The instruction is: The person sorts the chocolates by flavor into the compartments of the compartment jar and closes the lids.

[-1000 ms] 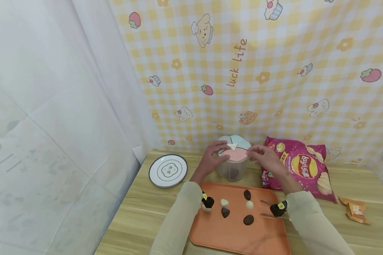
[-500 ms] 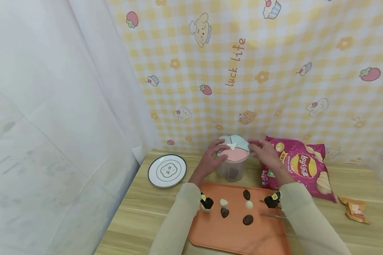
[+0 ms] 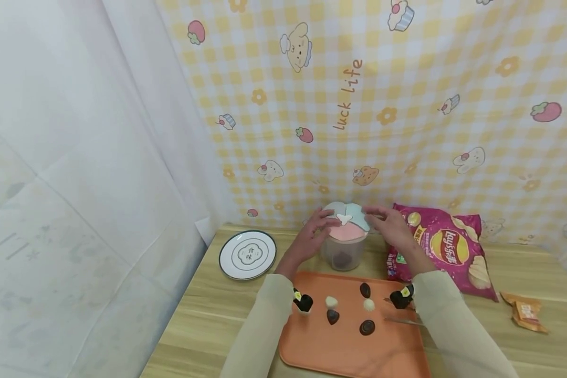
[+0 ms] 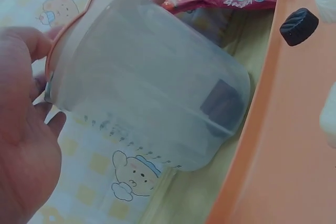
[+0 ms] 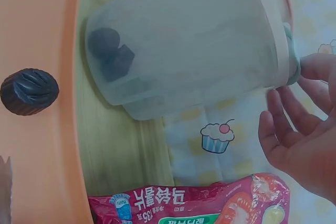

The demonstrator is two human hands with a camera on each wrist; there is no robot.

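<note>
A clear plastic container point(image 3: 343, 251) with a pink, blue and white lid point(image 3: 346, 222) stands just beyond the orange tray point(image 3: 340, 352). My left hand point(image 3: 322, 223) grips the lid's left edge, thumb and fingers curled round the rim point(image 4: 42, 85). From the other side my right hand point(image 3: 375, 214) touches the lid's right edge with spread, relaxed fingers point(image 5: 299, 129). Dark chocolate pieces point(image 5: 110, 53) lie in the container's bottom. Dark and white chocolates point(image 3: 367, 327) sit loose on the tray.
A white plate point(image 3: 247, 254) sits left of the container and a purple chips bag point(image 3: 446, 247) lies close on its right. Near the right table edge lies a small orange packet point(image 3: 524, 312). A checked curtain hangs right behind.
My right hand has moved from the lid's front right up onto its right edge. The left hand has stayed on the lid's left side.
</note>
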